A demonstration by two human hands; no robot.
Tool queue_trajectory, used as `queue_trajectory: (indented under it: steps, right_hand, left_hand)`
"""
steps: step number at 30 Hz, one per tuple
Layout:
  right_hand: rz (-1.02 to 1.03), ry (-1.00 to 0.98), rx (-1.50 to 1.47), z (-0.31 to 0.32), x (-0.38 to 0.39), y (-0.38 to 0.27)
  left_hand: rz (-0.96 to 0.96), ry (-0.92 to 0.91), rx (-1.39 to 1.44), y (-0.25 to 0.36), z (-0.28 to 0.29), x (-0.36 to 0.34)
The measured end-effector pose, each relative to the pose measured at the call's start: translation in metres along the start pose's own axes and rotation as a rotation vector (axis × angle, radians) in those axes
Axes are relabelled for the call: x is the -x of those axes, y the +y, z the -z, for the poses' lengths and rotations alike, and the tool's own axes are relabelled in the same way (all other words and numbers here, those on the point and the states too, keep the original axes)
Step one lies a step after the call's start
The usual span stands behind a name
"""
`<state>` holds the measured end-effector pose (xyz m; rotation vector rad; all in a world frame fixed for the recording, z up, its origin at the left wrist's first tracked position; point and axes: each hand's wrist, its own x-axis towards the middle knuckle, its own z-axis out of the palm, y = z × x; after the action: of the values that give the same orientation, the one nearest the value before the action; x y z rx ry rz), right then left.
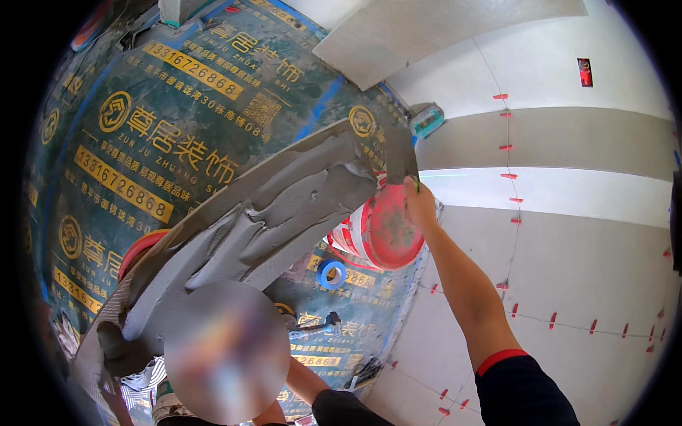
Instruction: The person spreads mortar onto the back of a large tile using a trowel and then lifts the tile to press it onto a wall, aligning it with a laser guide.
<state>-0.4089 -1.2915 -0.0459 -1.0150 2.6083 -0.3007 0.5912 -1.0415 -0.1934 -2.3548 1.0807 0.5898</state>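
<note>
dark green protective sheeting printed in gold [153, 99] covers the floor, crossed by strips of blue tape [310, 117]. to the right rises a wall of large pale tiles [582, 263], with small red plastic clips [553, 321] spaced along its joints and a red rectangular box [585, 72] set high in it.

a long grey slab [312, 150] lies diagonally across the middle of the view, one end toward the lower left, the other toward the upper right. thick wet grey mortar [284, 213] covers much of its face, pulled into smooth folds and ridges.

the right hand [420, 200], bare below a dark sleeve with a red cuff [526, 387], is just beyond the slab's upper right end. its fingers are closed around the lower end of a flat dark grey trowel [402, 153], whose blade points up; the handle is mostly hidden. at the slab's lower left end, the left hand [117, 341] looks dark and grey-coated; it is at the slab, but i cannot tell whether its fingers are curled or spread.

below the right hand sits a white-and-red bucket [394, 227], its round red face smeared with grey. a roll of blue tape [331, 274] lies near it, with a pale metal-looking hand tool [316, 328] farther down. past the trowel is a rounded teal object [426, 122]. a blurred disc hides part of the lower middle.
</note>
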Motion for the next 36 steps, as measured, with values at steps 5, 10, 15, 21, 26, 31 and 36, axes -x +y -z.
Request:
queue_trajectory:
  steps: [5,10,15,21,26,31,36]
  right_hand:
    - [-0.1,-0.219,-0.38,0.02,0.082,-0.053]
    - [-0.461,-0.698,-0.809,0.01,0.125,-0.038]
    - [-0.63,-0.797,-0.85,-0.021,0.251,-0.098]
    - [-0.744,-1.171,-1.03,-0.105,0.43,-0.17]
    - [-0.102,-1.49,-0.605,-0.087,0.465,-0.22]
    - [0.565,-1.143,-0.058,-0.084,0.455,-0.254]
    - [0.581,-0.851,0.122,-0.096,0.437,-0.302]
  left_hand:
    - [0.016,0.001,0.066,-0.017,0.0,0.016]
    - [-0.119,0.083,0.278,-0.02,-0.003,0.0]
    - [0.002,0.0,0.387,0.057,0.017,0.04]
    - [0.12,0.139,0.165,0.053,0.049,0.068]
    - [0.146,0.078,0.223,0.081,0.068,0.08]
    - [0.174,0.099,0.205,0.088,0.066,0.082]
    - [0.151,0.099,0.233,0.092,0.069,0.084]
